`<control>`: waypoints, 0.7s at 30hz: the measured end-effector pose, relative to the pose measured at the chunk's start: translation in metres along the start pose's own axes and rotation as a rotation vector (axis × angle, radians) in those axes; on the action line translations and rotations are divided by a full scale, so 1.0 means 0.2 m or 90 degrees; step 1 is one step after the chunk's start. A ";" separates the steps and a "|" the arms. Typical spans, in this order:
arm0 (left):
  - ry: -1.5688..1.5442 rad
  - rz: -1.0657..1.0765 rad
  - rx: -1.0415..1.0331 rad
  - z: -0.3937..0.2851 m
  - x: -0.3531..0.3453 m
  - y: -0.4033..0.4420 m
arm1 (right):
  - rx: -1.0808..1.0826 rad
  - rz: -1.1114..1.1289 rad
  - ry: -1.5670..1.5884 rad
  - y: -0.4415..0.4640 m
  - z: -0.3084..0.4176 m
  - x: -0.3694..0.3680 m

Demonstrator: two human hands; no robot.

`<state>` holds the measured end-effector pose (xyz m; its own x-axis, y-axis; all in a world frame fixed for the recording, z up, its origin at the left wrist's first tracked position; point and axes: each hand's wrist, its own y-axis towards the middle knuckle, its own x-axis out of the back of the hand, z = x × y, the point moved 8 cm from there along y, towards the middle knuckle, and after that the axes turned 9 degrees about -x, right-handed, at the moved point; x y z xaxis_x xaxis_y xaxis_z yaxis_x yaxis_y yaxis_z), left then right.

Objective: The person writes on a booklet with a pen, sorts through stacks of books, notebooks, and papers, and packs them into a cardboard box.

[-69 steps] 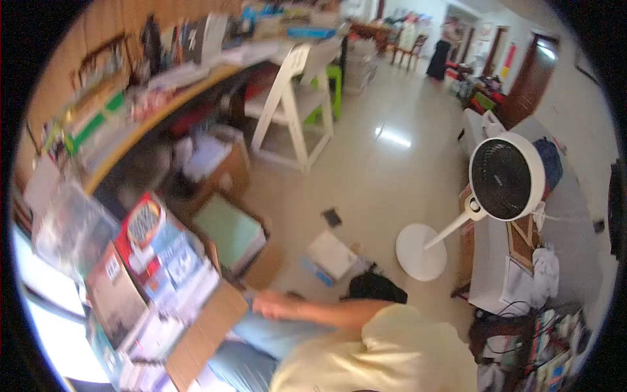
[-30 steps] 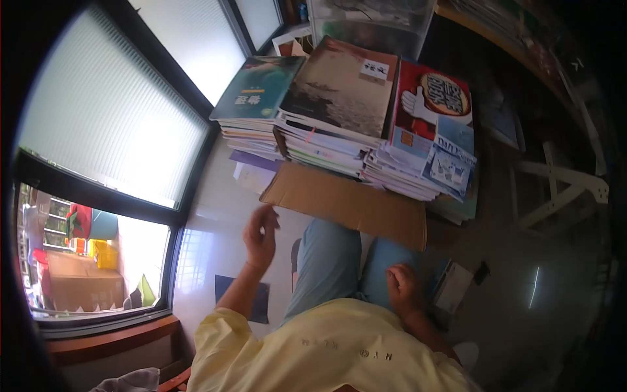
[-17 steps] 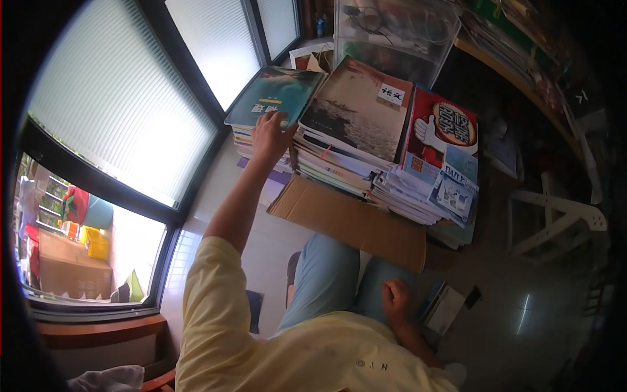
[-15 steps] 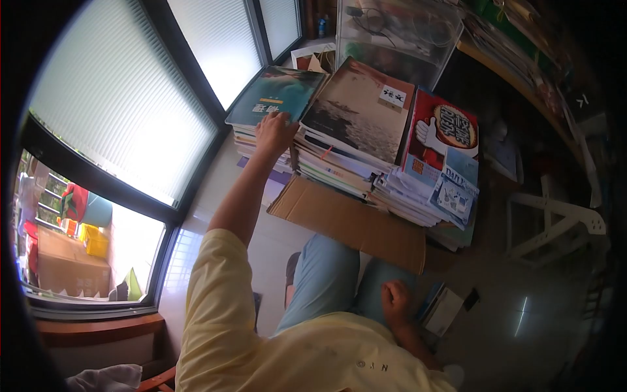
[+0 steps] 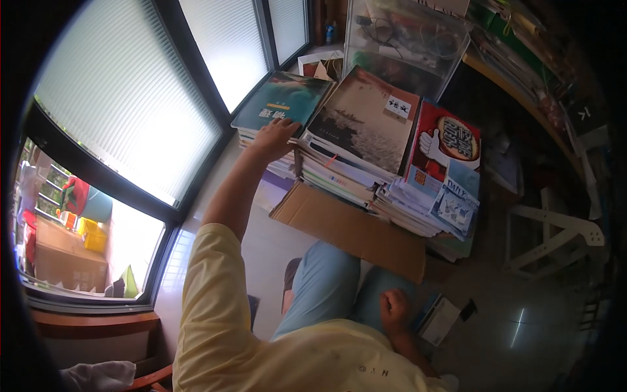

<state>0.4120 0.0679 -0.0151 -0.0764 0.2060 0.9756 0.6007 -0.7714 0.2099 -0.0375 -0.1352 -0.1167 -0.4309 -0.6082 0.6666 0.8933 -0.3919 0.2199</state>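
My left hand [image 5: 275, 136] lies on the near edge of a teal book [image 5: 286, 97], its fingers stretched over the cover. That book tops a stack beside the window. To its right, a brown-pink book [image 5: 362, 121] with a white label lies on another pile. A red booklet [image 5: 449, 138] with a thumbs-up picture and a blue booklet [image 5: 453, 199] top the pile on the right. A cardboard flap [image 5: 353, 225] sticks out in front of the piles. My right hand [image 5: 395, 310] is curled into a fist above my lap, with nothing visible in it.
Windows with blinds [image 5: 130, 98] run along the left. A clear plastic drawer unit [image 5: 405, 39] stands behind the piles, and a shelf of papers [image 5: 522, 59] is at the upper right. A white folding frame [image 5: 548, 232] stands on the right. Books [image 5: 439, 320] lie on the floor.
The view has shifted slightly, so the books sit a little lower and further right. My left hand still rests on the teal book, its fingers flatter; my right hand remains curled.
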 end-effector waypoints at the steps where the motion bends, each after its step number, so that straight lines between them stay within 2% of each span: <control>1: -0.001 -0.004 0.000 -0.01 0.00 0.01 | 0.003 -0.002 -0.003 0.00 0.00 0.00; 13: 0.046 0.055 -0.025 -0.02 0.02 0.03 | 0.032 -0.019 -0.025 0.00 0.06 0.01; 15: 0.029 -0.046 -0.065 0.00 0.03 0.02 | 0.049 -0.025 -0.035 0.00 0.06 0.01; 16: 0.028 -0.048 -0.064 -0.01 0.05 0.02 | 0.051 -0.026 -0.036 0.00 0.06 0.01; 18: -0.117 0.009 0.119 0.09 0.04 0.00 | 0.024 -0.022 -0.022 0.00 0.05 0.00; 19: -0.117 0.007 0.117 0.10 0.04 0.01 | 0.024 -0.025 -0.023 0.00 0.06 0.01; 21: -0.091 -0.144 0.247 0.22 0.12 -0.03 | 0.027 -0.026 -0.016 0.00 0.08 0.02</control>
<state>0.4410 0.1031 0.0047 -0.1453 0.4449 0.8837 0.8366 -0.4216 0.3498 -0.0366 -0.1264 -0.1026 -0.4638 -0.5753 0.6737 0.8802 -0.3853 0.2770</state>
